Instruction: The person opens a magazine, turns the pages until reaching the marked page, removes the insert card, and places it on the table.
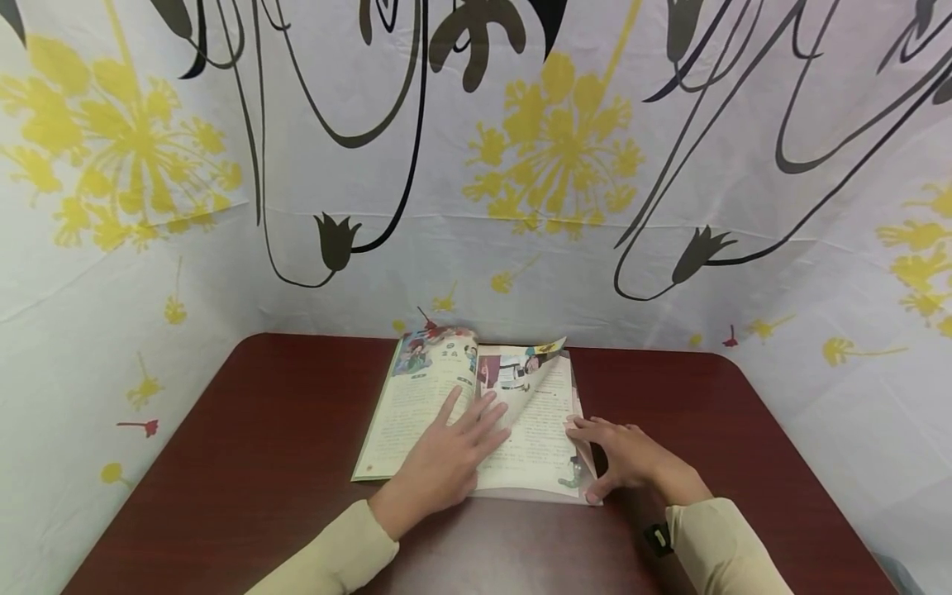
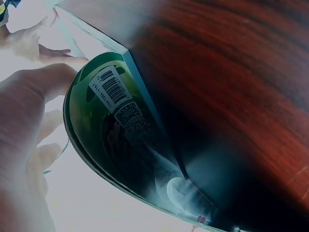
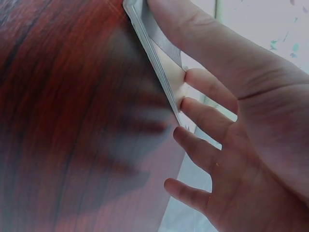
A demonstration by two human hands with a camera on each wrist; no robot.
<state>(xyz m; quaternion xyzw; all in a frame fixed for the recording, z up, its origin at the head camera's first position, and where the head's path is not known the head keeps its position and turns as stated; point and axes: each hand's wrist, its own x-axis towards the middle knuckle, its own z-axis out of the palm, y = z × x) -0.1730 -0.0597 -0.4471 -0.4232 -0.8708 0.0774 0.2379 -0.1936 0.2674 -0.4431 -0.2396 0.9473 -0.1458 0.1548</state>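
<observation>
An open book [image 1: 531,450] with printed text and coloured pictures lies on the table. A half-turned leaf [image 1: 513,376] curls up near its middle. My left hand [image 1: 449,454] rests across the inner pages with its fingers spread. At the right edge, my right hand [image 1: 632,459] touches the page with its fingertips, its thumb at the near corner. In the left wrist view, a curved green cover [image 2: 91,125] bears a barcode label [image 2: 116,92]. The right wrist view shows the right fingers [image 3: 203,147] fairly straight and spread beside the page edges.
The dark red-brown table [image 1: 297,413] has rounded far corners. A pale cloth [image 1: 446,273] with yellow and dark flower prints hangs behind it and along both sides. A dark band [image 1: 658,539] sits at the right wrist.
</observation>
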